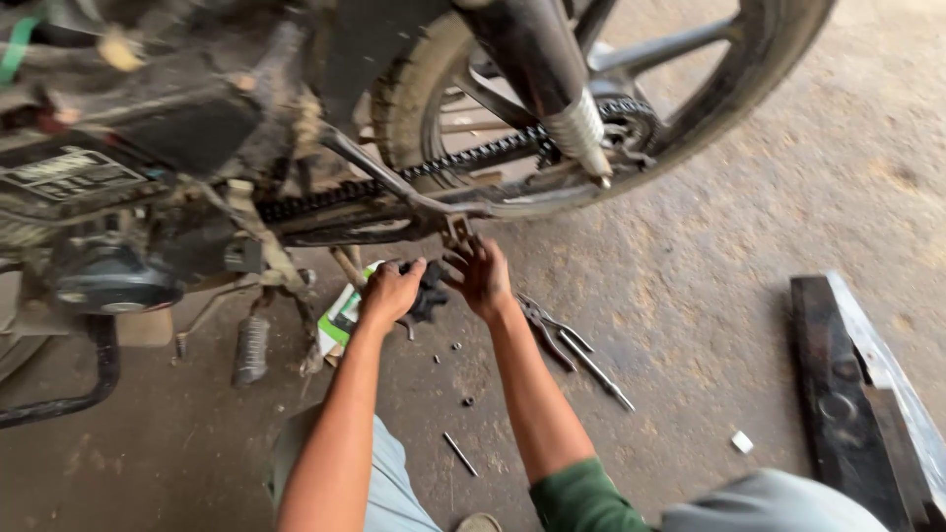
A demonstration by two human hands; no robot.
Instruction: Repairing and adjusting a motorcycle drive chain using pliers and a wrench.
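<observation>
Here, one black part (430,291), dark and greasy, its exact shape blurred; it sits low under the motorcycle's swingarm (394,212), between the two hands and just above the floor. One left hand (390,293): fingers curled together around the left edge of the black part, knuckles up. One right hand (480,276): fingers spread apart, palm turned toward the part, fingertips at its right edge and close under the frame bracket (456,229); whether it actually grips cannot be told. The part thus lies directly between both palms, touching the left one.

One drive chain (443,163), running from the engine side back to the rear sprocket (626,123). One rear wheel (690,108), black tyre, spoked rim. One shock absorber (567,99), black tube with a pale coil at its lower end. One footpeg (250,350), ribbed, hanging left of the hands. One green-and-white carton (342,315), lying just left of the left hand.

On the concrete floor (709,296): one pair of pliers (545,330) and one long slim tool (596,369), side by side just right of the right forearm; one thin rod (459,453) between the forearms; three or so small nuts (467,401) scattered below the hands; one small pale scrap (741,442) farther right. One long black panel (847,394) with a bright edge, well apart at the right.
</observation>
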